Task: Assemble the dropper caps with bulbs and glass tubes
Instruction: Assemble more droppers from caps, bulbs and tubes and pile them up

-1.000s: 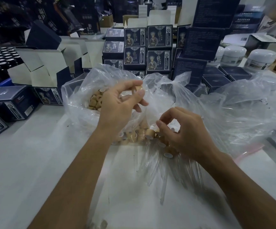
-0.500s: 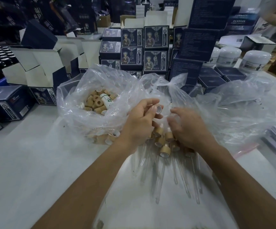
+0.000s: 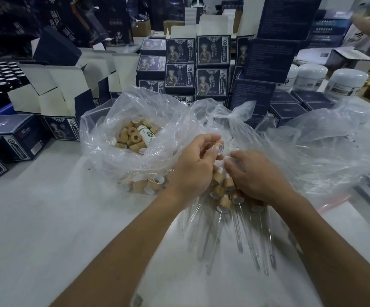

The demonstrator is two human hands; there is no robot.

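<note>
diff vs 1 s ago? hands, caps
The left hand came out of the bag of caps toward the middle, pinching one cap. The right hand moved up onto the assembled droppers, fingers spread. Bag and boxes unchanged.

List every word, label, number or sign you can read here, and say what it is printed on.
None can be read with certainty.
Dark blue boxes: portrait, round logo and vertical characters, too small to read.
White tube among the wooden caps in the bag: green print, blurred.
White jars: label print too small.
Large dark boxes: fine text blocks, illegible.
Black cartons at the back left: large pale characters, blurred.
</note>
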